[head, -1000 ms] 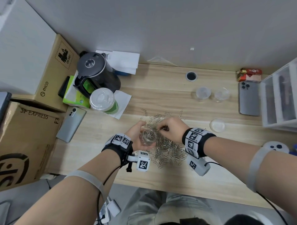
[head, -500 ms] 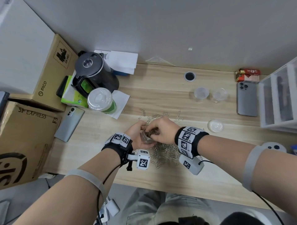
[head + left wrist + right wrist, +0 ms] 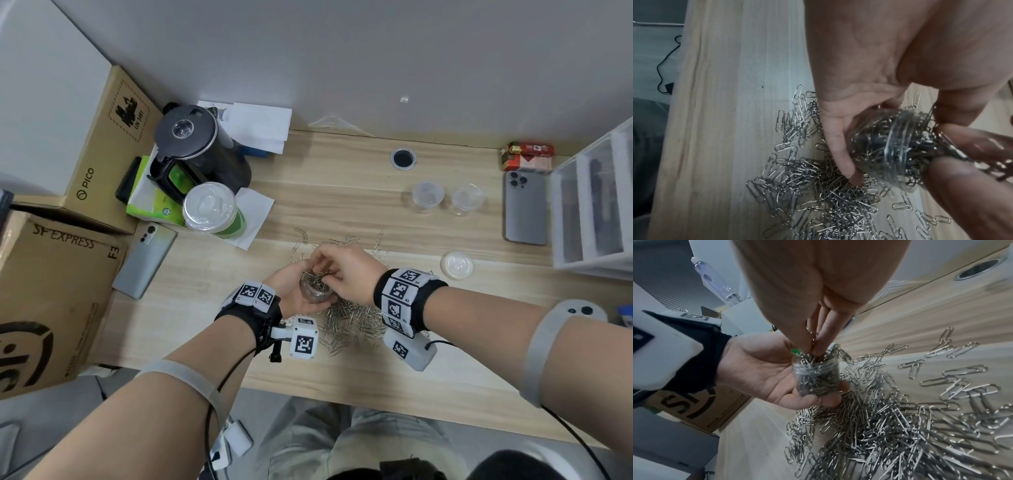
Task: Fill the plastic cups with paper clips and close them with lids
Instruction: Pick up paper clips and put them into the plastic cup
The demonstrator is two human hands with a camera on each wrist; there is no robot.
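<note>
Here, head view: the left hand (image 3: 294,291) holds a small clear cup (image 3: 315,287) above the wooden surface (image 3: 342,192), its fingers bent round the cup.
Right hand: the right hand (image 3: 346,274) is right over the cup's open top, its fingers pinched on some paper clips.
Pile: a heap of loose paper clips (image 3: 352,325) lies on the surface just under both hands.
Other cups: two empty cups (image 3: 428,196) stand side by side, well apart from the hands, and a lid (image 3: 457,264) lies flat nearer.
Left wrist view: the cup (image 3: 890,149) is nearly full of clips and sits in the bent fingers (image 3: 838,146).
Right wrist view: the cup (image 3: 816,378) stands upright in the left hand (image 3: 764,374), and the right fingertips (image 3: 818,344) poke clips into its top.
</note>
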